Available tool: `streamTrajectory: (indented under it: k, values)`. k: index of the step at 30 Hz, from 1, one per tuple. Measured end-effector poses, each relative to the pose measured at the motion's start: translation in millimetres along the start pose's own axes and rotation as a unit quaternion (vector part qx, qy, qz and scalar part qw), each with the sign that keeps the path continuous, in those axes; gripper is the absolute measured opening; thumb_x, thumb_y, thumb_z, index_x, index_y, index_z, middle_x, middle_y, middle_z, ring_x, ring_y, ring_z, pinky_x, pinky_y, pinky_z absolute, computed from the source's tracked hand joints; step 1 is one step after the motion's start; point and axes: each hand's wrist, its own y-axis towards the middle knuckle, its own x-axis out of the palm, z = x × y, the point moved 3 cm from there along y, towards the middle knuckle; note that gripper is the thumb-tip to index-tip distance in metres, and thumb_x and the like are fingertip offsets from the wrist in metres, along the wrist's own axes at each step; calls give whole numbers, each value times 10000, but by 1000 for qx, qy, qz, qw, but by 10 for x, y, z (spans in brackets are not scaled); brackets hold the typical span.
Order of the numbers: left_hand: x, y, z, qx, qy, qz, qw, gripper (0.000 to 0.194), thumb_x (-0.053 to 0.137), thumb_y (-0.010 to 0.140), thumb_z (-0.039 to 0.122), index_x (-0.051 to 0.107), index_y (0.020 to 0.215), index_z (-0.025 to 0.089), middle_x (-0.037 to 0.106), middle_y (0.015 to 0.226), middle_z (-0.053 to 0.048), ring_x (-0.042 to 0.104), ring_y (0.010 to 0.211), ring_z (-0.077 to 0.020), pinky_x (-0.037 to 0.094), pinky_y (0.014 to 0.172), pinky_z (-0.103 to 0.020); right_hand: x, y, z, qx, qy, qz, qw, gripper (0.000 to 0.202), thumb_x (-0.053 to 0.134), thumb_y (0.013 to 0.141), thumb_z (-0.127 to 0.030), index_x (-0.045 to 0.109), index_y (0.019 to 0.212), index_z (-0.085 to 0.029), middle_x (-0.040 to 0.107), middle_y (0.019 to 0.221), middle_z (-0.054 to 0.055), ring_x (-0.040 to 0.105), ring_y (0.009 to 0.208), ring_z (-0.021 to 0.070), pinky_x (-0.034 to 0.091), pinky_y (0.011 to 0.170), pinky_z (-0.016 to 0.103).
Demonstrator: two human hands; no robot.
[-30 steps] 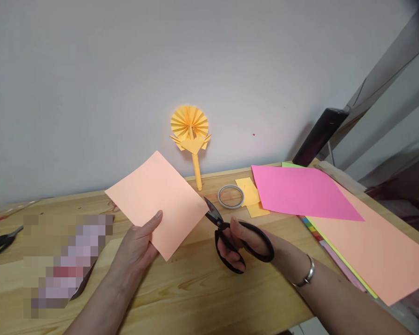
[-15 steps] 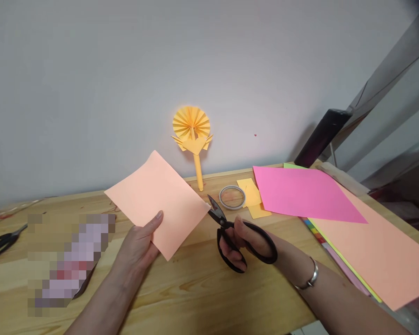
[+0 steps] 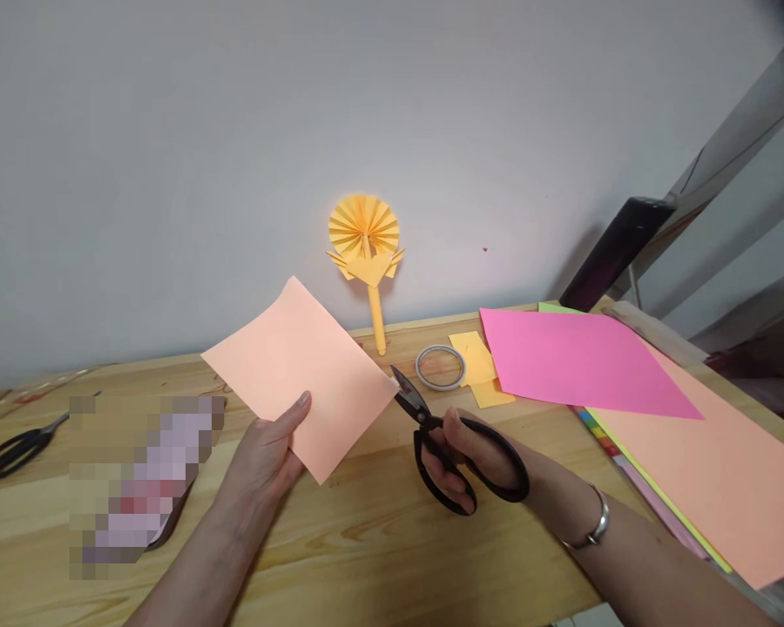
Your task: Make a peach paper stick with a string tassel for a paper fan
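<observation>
Between the thumb and fingers of my left hand (image 3: 271, 453) is a peach sheet of paper (image 3: 307, 366), held tilted above the table. My right hand (image 3: 467, 457) grips black-handled scissors (image 3: 424, 418), with thumb and fingers through the loops. Their handles are spread and the blades point up and left at the sheet's right corner. One blade is partly hidden behind that corner. Beyond the sheet, a yellow paper fan on a rolled stem (image 3: 366, 248) leans against the wall. A roll of tape (image 3: 440, 367) lies behind the scissors, beside small yellow paper pieces (image 3: 476, 361).
Pink paper (image 3: 575, 357) overlaps a larger peach sheet (image 3: 712, 470) and other coloured sheets at right. A black cylinder (image 3: 618, 252) leans at the back right. At left lie another pair of scissors (image 3: 19, 451) and a pixelated object (image 3: 157, 479) on the wooden table (image 3: 340, 566).
The whole view has shifted a little, so most things sit slightly further right. Both hands keep their holds, and the scissor blades remain at the sheet's right corner.
</observation>
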Motion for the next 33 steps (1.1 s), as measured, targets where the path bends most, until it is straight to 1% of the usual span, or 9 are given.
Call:
streamTrajectory:
  k: [5, 8, 11, 14, 18, 22, 25, 29, 33]
  values:
    - [-3, -2, 2, 7, 12, -2, 1000, 424, 706, 727, 152, 642, 1144, 192, 698, 1116, -103, 674, 983, -251, 560, 844, -347, 15, 3, -28, -8, -11, -5, 1000, 635, 206, 899, -689, 487, 700, -155, 419, 488, -43, 433, 371, 80, 311, 380, 194]
    - [17, -10, 10, 4, 6, -14, 1000, 424, 712, 718, 157, 648, 1135, 206, 687, 1143, -95, 670, 990, -255, 567, 834, -344, 41, 2, -119, -11, -23, -6, 1000, 652, 191, 890, -705, 472, 675, -157, 422, 468, -43, 421, 373, 79, 325, 403, 203]
    - [27, -22, 16, -12, -1, -6, 1000, 397, 698, 727, 148, 656, 1115, 222, 686, 1144, -88, 670, 992, -252, 566, 841, -348, 74, -4, -229, -13, -54, -16, 998, 659, 168, 883, -717, 458, 670, -165, 426, 478, -37, 423, 393, 85, 337, 430, 221]
    - [29, -26, 16, -19, 1, -4, 1000, 390, 685, 736, 136, 649, 1118, 205, 687, 1139, -96, 672, 987, -252, 560, 864, -371, 88, -8, -285, -17, -73, -22, 997, 655, 149, 886, -713, 446, 662, -173, 424, 480, -28, 418, 395, 93, 336, 431, 238]
    - [7, -9, 6, -14, -6, -1, 1000, 378, 671, 745, 129, 650, 1116, 202, 695, 1119, -86, 671, 991, -253, 566, 859, -371, 85, -4, -273, -12, -69, -23, 997, 658, 157, 864, -741, 437, 669, -178, 415, 476, -30, 405, 381, 94, 331, 413, 240]
    - [-5, 2, -1, -9, -4, -2, 1000, 391, 687, 739, 147, 652, 1122, 215, 685, 1148, -83, 650, 1039, -264, 567, 856, -362, 84, -1, -255, 1, -70, -25, 997, 668, 164, 847, -762, 431, 665, -177, 404, 485, -37, 414, 376, 89, 334, 401, 233]
    - [2, -7, 7, 1, 1, -5, 1000, 393, 691, 738, 154, 653, 1122, 225, 674, 1172, -80, 644, 1051, -260, 568, 849, -360, 85, -2, -249, 0, -61, -18, 998, 666, 187, 844, -765, 432, 660, -174, 400, 483, -44, 404, 368, 82, 329, 395, 225]
    - [13, -23, 12, -9, -1, -4, 1000, 382, 692, 737, 156, 661, 1111, 227, 671, 1180, -80, 648, 1040, -272, 567, 851, -375, 91, 0, -238, 3, -47, -15, 999, 658, 217, 840, -767, 437, 663, -172, 403, 479, -53, 397, 358, 77, 319, 383, 214]
    - [13, -31, 20, -3, -1, -8, 1000, 417, 708, 727, 164, 650, 1136, 218, 665, 1190, -87, 643, 1049, -277, 561, 867, -379, 93, 6, -248, -3, -45, -13, 999, 663, 240, 825, -779, 431, 626, -176, 396, 439, -56, 389, 348, 78, 316, 379, 212]
